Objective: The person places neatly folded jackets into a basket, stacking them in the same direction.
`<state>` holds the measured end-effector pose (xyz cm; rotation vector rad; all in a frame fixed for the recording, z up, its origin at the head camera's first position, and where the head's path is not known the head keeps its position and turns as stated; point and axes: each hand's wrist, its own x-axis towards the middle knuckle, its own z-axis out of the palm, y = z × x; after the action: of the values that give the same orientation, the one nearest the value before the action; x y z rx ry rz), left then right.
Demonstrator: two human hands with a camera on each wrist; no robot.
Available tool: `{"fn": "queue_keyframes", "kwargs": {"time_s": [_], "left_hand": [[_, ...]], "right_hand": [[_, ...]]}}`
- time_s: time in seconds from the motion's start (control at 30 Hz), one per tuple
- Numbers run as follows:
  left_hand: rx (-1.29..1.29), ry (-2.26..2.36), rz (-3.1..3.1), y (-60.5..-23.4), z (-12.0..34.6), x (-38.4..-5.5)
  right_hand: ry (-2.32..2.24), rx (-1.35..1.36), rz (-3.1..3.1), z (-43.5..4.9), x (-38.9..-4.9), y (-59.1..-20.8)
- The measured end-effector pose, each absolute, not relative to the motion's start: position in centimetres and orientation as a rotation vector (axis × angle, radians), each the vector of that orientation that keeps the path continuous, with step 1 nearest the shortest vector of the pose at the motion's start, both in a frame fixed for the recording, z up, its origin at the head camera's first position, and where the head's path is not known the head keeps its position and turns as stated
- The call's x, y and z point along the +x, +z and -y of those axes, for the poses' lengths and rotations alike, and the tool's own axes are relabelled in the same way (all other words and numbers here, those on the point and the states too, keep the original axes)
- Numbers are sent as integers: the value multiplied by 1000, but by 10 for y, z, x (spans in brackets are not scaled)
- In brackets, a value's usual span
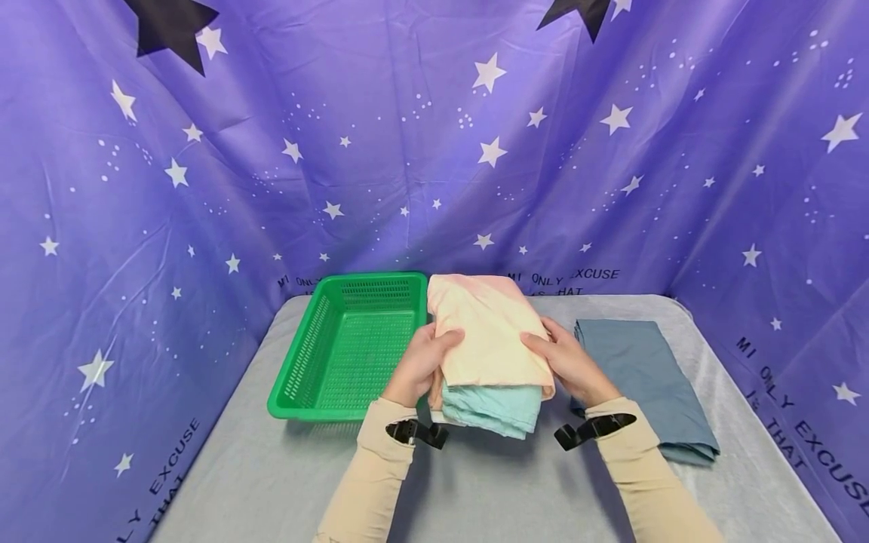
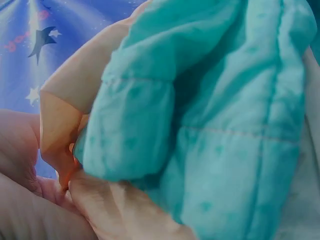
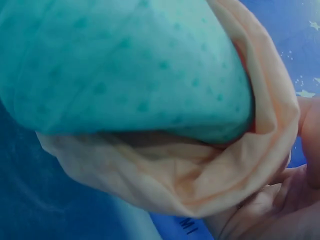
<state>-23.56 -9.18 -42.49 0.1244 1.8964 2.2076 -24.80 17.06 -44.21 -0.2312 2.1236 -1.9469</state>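
Both hands hold up a folded peach cloth bundle [image 1: 492, 332], one hand at each side. Thumbs lie on its top face, and the other fingers go underneath. My left hand [image 1: 419, 362] grips its left edge, my right hand [image 1: 569, 362] its right edge. Folded turquoise cloth [image 1: 492, 409] sticks out of the bundle's near end. In the left wrist view the turquoise cloth [image 2: 225, 150] shows stitched seams, with peach fabric [image 2: 75, 75] around it. From the right wrist, peach fabric [image 3: 200, 185] wraps under the turquoise cloth [image 3: 140, 75], which has small darker marks.
A green plastic basket [image 1: 280, 403] with perforated walls stands left of the bundle. To the right, a folded blue-grey cloth [image 1: 645, 377] lies on the grey-covered table [image 1: 495, 490]. Purple star-printed curtains [image 1: 407, 151] enclose the back and sides.
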Motion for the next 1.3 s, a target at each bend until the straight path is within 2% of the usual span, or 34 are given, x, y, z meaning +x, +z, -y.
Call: {"fn": "queue_keyframes", "kwargs": {"time_s": [0.97,1.3], "left_hand": [[115,2153,-1948,-380,148,-243],[76,2135,-1965,-375,170,-244]], "right_hand": [[-1871,-402,-2016,-132,-261,-408],[-1874,-420,-1991,-111,-264,-401]]}}
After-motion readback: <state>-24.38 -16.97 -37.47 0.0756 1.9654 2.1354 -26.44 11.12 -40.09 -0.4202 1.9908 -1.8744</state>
